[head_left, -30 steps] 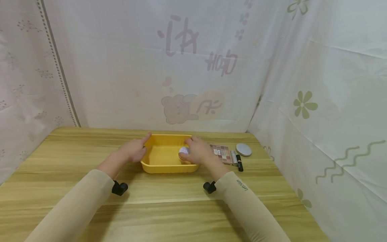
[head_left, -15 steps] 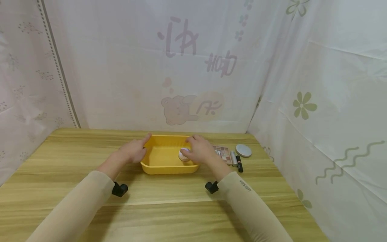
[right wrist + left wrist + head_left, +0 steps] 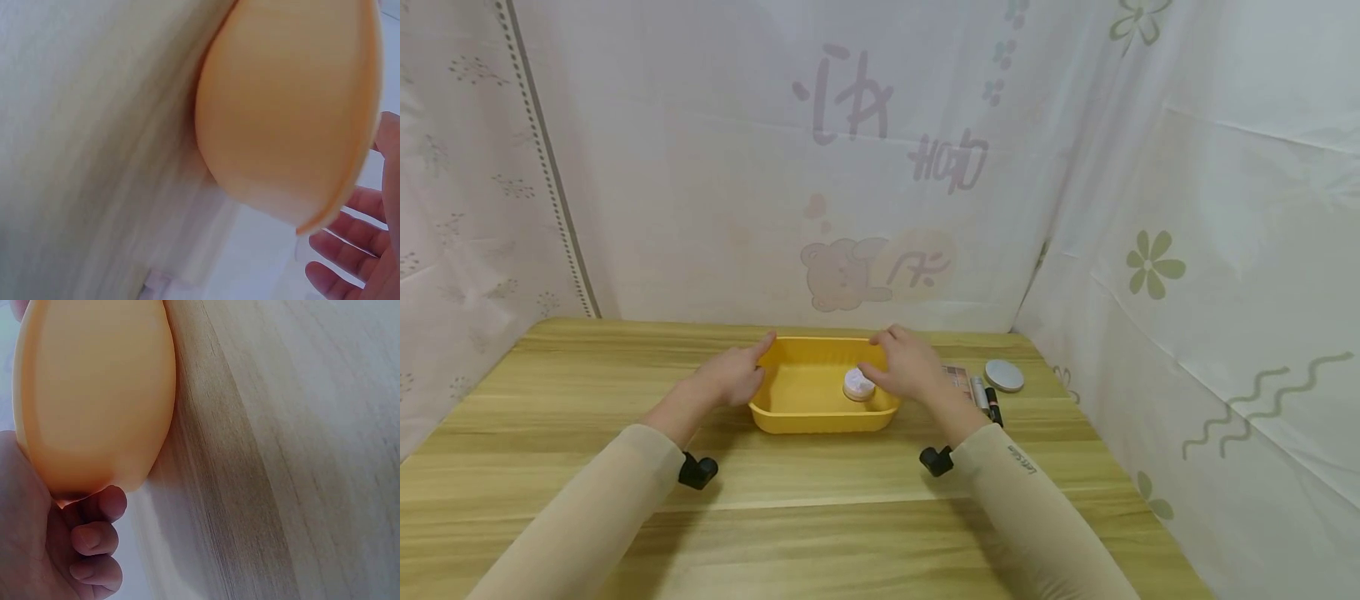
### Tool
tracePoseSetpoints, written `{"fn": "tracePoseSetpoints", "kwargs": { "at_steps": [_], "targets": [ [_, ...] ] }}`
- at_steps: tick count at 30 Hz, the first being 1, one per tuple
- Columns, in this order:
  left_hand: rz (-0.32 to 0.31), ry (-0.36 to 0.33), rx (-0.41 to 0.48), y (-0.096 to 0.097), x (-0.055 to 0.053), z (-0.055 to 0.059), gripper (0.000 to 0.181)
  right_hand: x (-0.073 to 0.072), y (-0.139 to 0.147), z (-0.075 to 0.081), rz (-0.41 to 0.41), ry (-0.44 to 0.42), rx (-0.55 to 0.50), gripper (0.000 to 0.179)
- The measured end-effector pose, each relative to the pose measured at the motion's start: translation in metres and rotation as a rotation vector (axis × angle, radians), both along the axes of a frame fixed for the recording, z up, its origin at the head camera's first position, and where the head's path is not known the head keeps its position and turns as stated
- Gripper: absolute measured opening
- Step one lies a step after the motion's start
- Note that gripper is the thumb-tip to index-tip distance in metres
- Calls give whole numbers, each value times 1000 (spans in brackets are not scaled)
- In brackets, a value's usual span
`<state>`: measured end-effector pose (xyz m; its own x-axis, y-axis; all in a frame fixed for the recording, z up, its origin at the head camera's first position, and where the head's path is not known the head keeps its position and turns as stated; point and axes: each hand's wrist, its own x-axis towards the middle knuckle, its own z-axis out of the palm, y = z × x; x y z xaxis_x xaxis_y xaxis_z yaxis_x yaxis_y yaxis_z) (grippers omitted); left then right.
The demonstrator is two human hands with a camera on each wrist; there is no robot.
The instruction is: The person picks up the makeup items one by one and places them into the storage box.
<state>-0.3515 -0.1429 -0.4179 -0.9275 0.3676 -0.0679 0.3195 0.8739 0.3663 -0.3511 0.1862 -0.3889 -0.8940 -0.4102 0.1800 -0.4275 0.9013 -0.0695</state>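
Head view first: would worry about a bumped or tipped round white jar (image 3: 859, 385) from a stray thumb on the right hand (image 3: 910, 362). Could also see the silver tube (image 3: 979, 394) and black tube (image 3: 994, 407) rolling off across the tabletop (image 3: 820, 517) after a careless sweep of that sleeve to the right. Placement-wise, find the jar in the right part of the yellow tray (image 3: 820, 423), between both hands: well apart from the left hand (image 3: 733, 375), just beside the right thumb. Can't tell about actual contact there.

Left wrist view next: might get a skidding tray from too hard a push on the left end, or a slipped rim from a slack grip. Notice the left hand holding that end, with curled fingers (image 3: 97, 547) at the corner. Can't spot the jar past the outer wall.

Right wrist view last: would watch for a tilted tray from fingers snagging the rim. Looks loose and fairly wide here, holding nothing, fingertips spread just beyond the rim. Again, no sight of the jar.
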Motion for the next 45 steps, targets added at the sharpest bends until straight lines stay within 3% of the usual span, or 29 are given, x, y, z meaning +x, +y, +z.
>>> {"fn": "tracePoseSetpoints", "kwargs": {
  "at_steps": [9, 19, 45],
  "targets": [
    [4, -8, 4, 0, 0, 0, 70, -6, 19, 11, -56, -4, -52, 62],
    [9, -9, 0, -1, -1, -1, 70, -9, 44, 17, -141, -72, -103, 65],
    [23, 4, 10, -1, 2, 0, 68, -25, 132, 4, -325, -142, -97, 77]
  ]
}}
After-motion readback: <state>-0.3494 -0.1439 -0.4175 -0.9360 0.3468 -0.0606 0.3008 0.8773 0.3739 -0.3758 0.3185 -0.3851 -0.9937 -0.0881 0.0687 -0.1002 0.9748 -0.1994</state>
